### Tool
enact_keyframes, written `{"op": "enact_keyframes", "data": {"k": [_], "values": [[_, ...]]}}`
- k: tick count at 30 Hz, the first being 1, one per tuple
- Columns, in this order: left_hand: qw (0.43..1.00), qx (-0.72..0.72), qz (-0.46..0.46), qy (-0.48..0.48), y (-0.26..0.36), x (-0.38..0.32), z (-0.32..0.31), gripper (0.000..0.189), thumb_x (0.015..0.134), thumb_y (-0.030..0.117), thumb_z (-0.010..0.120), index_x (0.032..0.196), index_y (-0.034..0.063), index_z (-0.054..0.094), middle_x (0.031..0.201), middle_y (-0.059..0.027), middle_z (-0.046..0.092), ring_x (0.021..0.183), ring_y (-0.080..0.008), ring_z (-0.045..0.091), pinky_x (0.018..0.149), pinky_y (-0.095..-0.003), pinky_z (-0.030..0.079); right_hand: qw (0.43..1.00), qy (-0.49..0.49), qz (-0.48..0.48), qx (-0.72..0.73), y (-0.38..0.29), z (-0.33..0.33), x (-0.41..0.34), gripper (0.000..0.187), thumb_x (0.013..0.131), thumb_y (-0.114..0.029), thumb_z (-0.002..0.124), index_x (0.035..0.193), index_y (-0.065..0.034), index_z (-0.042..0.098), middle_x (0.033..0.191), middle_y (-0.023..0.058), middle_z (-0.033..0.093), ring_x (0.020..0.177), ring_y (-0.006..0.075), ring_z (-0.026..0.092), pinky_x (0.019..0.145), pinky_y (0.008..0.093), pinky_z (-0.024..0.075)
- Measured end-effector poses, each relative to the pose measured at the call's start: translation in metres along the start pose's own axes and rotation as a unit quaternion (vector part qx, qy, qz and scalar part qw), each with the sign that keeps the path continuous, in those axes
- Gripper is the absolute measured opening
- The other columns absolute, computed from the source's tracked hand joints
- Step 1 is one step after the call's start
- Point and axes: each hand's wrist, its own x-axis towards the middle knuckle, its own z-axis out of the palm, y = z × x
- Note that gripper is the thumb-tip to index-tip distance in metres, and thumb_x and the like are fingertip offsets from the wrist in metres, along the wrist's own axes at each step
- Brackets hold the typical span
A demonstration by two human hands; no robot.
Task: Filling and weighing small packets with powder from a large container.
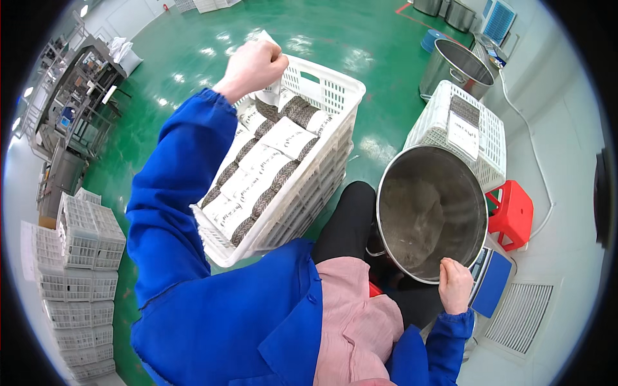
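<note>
My left hand grips the top end of a white packet with a dark patterned band, holding it over the far part of a white plastic crate. Similar packets lie in rows inside that crate. At the near right rim of a large stainless steel pot is my right hand, its fingers curled together. Whether it pinches the rim or something small is unclear. A greyish powdery residue seems to coat the pot's inside.
An upturned white crate bearing one packet stands beyond the pot. Right of it are a red plastic stool and a scale with a blue platform. Another steel pot stands farther back. Stacked crates line the left; machinery stands behind.
</note>
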Motion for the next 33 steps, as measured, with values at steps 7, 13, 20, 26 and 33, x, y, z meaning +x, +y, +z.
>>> {"op": "enact_keyframes", "data": {"k": [7, 13, 20, 26, 33], "values": [[0.798, -0.501, -0.335, -0.001, -0.057, 0.049, 0.128, 0.029, 0.096, 0.027, 0.059, 0.097, 0.0006, 0.072, 0.093, -0.0066, 0.075, 0.085, -0.0169, 0.070, 0.076, -0.0324, 0.052, 0.997, -0.066, 0.025, -0.002, 0.007, 0.023, 0.000, 0.008, 0.086, -0.005, 0.069, 0.093, -0.0027, 0.070, 0.092, 0.0128, 0.072, 0.082, 0.0340, 0.069, 0.074, 0.0435, 0.0541], [0.967, -0.104, -0.232, -0.028, -0.090, 0.011, 0.277, 0.054, 0.093, 0.040, 0.062, 0.126, -0.0033, 0.059, 0.114, -0.0265, 0.068, 0.110, -0.0424, 0.066, 0.097, -0.0501, 0.050, 0.990, -0.112, 0.080, 0.007, 0.015, 0.056, -0.013, 0.007, 0.087, -0.008, 0.067, 0.093, -0.0045, 0.070, 0.092, 0.0132, 0.071, 0.084, 0.0350, 0.069, 0.076, 0.0439, 0.0550], [0.977, -0.085, -0.187, -0.064, -0.036, -0.031, 0.343, 0.069, 0.099, 0.046, 0.053, 0.143, -0.0069, 0.046, 0.144, -0.0299, 0.050, 0.134, -0.0434, 0.049, 0.112, -0.0547, 0.039, 0.978, -0.139, 0.149, 0.034, 0.029, 0.100, -0.031, 0.012, 0.089, -0.009, 0.066, 0.095, -0.0018, 0.073, 0.103, 0.0146, 0.073, 0.095, 0.0346, 0.070, 0.085, 0.0421, 0.0561], [0.976, -0.025, -0.204, -0.065, -0.008, -0.035, 0.378, 0.076, 0.101, 0.049, 0.043, 0.148, -0.0105, 0.041, 0.158, -0.0275, 0.038, 0.149, -0.0421, 0.030, 0.119, -0.0631, 0.022, 0.970, -0.115, 0.207, 0.048, 0.039, 0.142, -0.045, 0.016, 0.091, -0.010, 0.066, 0.101, 0.0004, 0.073, 0.120, 0.0190, 0.069, 0.107, 0.0374, 0.068, 0.094, 0.0428, 0.0536], [0.954, -0.027, -0.262, -0.140, -0.005, -0.019, 0.374, 0.081, 0.099, 0.052, 0.043, 0.152, -0.0092, 0.037, 0.162, -0.0260, 0.032, 0.153, -0.0410, 0.022, 0.123, -0.0589, 0.012, 0.948, -0.068, 0.298, 0.086, 0.036, 0.189, -0.059, 0.019, 0.093, -0.013, 0.066, 0.103, 0.0010, 0.074, 0.128, 0.0213, 0.065, 0.109, 0.0389, 0.067, 0.096, 0.0436, 0.0528]]}}
